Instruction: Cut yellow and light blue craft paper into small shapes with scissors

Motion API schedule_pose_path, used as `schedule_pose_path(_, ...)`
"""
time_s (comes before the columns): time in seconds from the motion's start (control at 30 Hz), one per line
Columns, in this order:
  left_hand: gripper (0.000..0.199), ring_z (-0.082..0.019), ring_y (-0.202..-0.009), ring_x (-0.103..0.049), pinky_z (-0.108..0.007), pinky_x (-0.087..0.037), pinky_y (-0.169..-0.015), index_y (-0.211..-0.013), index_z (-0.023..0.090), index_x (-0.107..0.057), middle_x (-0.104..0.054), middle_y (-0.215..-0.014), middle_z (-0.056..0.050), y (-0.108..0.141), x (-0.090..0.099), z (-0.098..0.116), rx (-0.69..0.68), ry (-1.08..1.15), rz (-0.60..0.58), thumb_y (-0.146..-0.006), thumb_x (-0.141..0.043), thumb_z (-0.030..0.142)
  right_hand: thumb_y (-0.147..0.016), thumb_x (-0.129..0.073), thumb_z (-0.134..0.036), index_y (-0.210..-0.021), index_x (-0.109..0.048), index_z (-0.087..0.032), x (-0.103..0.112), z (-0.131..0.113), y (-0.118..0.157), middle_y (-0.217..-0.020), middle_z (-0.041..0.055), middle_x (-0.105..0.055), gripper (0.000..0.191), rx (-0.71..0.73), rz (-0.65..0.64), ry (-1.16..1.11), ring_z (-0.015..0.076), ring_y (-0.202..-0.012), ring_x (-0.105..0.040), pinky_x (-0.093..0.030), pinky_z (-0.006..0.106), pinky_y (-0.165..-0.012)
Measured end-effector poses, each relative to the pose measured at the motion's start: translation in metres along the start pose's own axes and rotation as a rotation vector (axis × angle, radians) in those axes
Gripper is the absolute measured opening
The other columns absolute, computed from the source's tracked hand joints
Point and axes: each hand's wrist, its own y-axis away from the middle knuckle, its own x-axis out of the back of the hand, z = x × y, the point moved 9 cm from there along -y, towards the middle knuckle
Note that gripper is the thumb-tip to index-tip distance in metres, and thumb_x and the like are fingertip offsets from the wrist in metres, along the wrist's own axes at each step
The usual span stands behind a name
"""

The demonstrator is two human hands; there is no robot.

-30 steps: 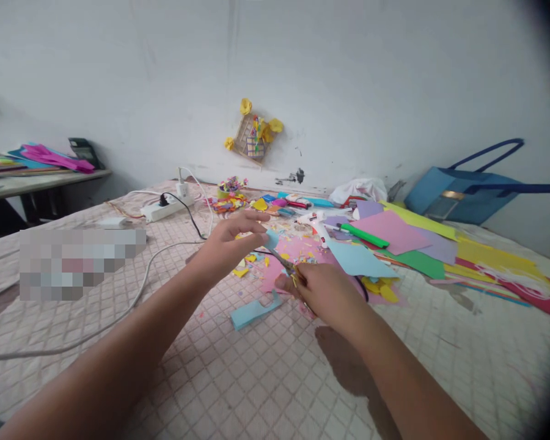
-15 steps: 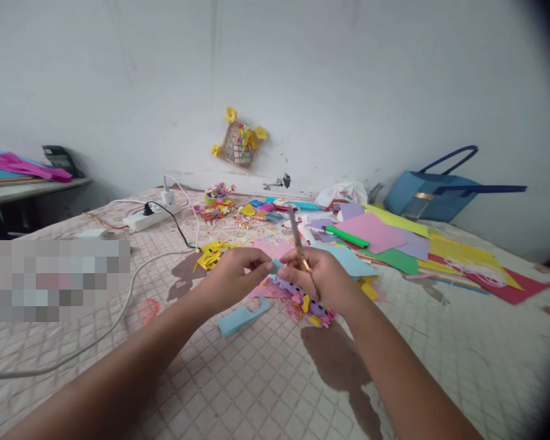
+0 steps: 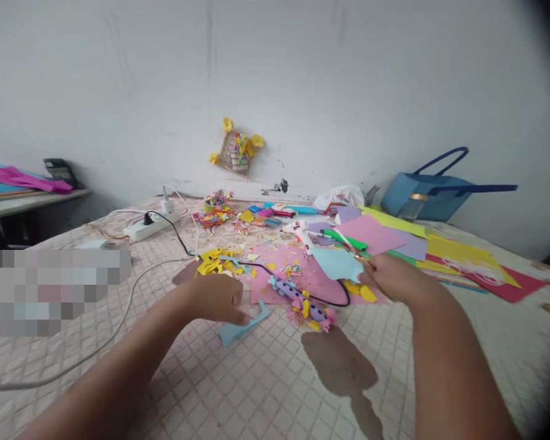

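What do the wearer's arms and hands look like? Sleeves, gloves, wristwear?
Left hand and right hand: bare, no gloves. Left forearm and right forearm: uncovered as far as shown, no sleeves in view. No watch, bracelet, cable or marking visible.

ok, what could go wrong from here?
The blurred metal scissors in the right hand are close to the light blue paper sheet; they might nick it.
The thin black cord loops beside the purple, black-dotted, flower-trimmed stick; a snag could drag it.
The left hand could crease the light blue paper offcut near its fingers.
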Motion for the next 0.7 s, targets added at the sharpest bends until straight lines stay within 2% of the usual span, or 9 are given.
schedule_pose_path(0.07,0.033,-0.020,-0.072,-0.057,-0.025,-0.033,-0.056,-0.078,0.018,-0.059,-0.065,-0.083,-0.005,0.000,-0.006,-0.001,0.040,-0.059,-0.023,-0.060,-0.063,0.046,-0.068,-0.057,-0.024,-0.055,-0.049,-0.019,-0.001,0.026,-0.001,-0.049,0.0007,-0.051,0.016,-0.124,-0.023,-0.011,0.0150,-0.045,-0.048,-0.030,0.026,-0.046)
schedule_pose_path(0.13,0.034,-0.022,-0.073,-0.058,-0.026,-0.032,-0.055,-0.080,0.019,-0.058,-0.066,-0.083,-0.005,0.001,-0.008,0.000,0.073,-0.082,-0.026,-0.058,-0.065,0.043,-0.068,-0.058,-0.031,-0.059,-0.053,-0.019,-0.001,0.040,-0.002,-0.051,0.0015,-0.052,0.016,-0.189,-0.023,-0.022,0.0163,-0.047,-0.051,-0.033,0.026,-0.047)
schedule_pose_path(0.23,0.026,-0.020,-0.070,-0.058,-0.025,-0.030,-0.053,-0.078,0.019,-0.057,-0.065,-0.079,-0.004,0.003,-0.010,0.003,0.065,-0.078,-0.047,-0.059,-0.064,0.036,-0.068,-0.060,-0.038,-0.062,-0.055,-0.019,0.004,0.043,-0.005,-0.057,0.0040,-0.055,0.020,-0.196,0.025,-0.017,0.0190,-0.055,-0.055,-0.036,0.027,-0.051)
schedule_pose_path(0.33,0.018,-0.019,-0.069,-0.057,-0.024,-0.028,-0.051,-0.074,0.018,-0.056,-0.064,-0.078,-0.003,0.004,-0.011,0.009,0.008,-0.076,-0.076,-0.062,-0.062,0.031,-0.071,-0.056,-0.040,-0.060,-0.054,-0.020,0.013,0.034,-0.006,-0.060,0.0059,-0.056,0.024,-0.190,0.129,0.017,0.0208,-0.059,-0.055,-0.035,0.029,-0.052)
schedule_pose_path(0.43,0.013,-0.018,-0.070,-0.056,-0.024,-0.029,-0.052,-0.073,0.018,-0.054,-0.063,-0.079,-0.003,0.005,-0.010,0.011,-0.037,-0.052,-0.079,-0.063,-0.059,0.025,-0.074,-0.052,-0.046,-0.059,-0.049,-0.020,0.021,0.004,-0.003,-0.056,0.0024,-0.050,0.030,-0.091,0.295,-0.114,0.0171,-0.053,-0.048,-0.031,0.027,-0.047)
schedule_pose_path(0.5,0.009,-0.017,-0.069,-0.054,-0.024,-0.030,-0.054,-0.073,0.019,-0.053,-0.062,-0.078,-0.001,0.005,-0.003,0.015,-0.073,-0.009,-0.045,-0.066,-0.055,0.024,-0.075,-0.052,-0.052,-0.062,-0.046,-0.020,0.015,-0.026,0.000,-0.054,-0.0016,-0.045,0.035,0.066,0.320,-0.396,0.0124,-0.048,-0.042,-0.030,0.025,-0.045)
schedule_pose_path(0.6,0.007,-0.015,-0.068,-0.051,-0.025,-0.032,-0.057,-0.074,0.019,-0.051,-0.059,-0.077,0.000,0.007,0.011,0.024,-0.144,0.076,0.039,-0.072,-0.047,0.025,-0.074,-0.053,-0.057,-0.068,-0.045,-0.020,-0.006,-0.076,0.007,-0.052,-0.0055,-0.040,0.039,0.277,0.215,-0.773,0.0084,-0.042,-0.033,-0.028,0.022,-0.042)
schedule_pose_path(0.7,0.007,-0.013,-0.066,-0.048,-0.024,-0.033,-0.056,-0.076,0.019,-0.049,-0.056,-0.075,0.001,0.009,0.022,0.034,-0.197,0.150,0.141,-0.075,-0.044,0.023,-0.069,-0.062,-0.054,-0.066,-0.042,-0.020,-0.030,-0.118,0.016,-0.050,-0.0082,-0.036,0.040,0.426,0.017,-0.911,0.0063,-0.041,-0.028,-0.025,0.020,-0.041)
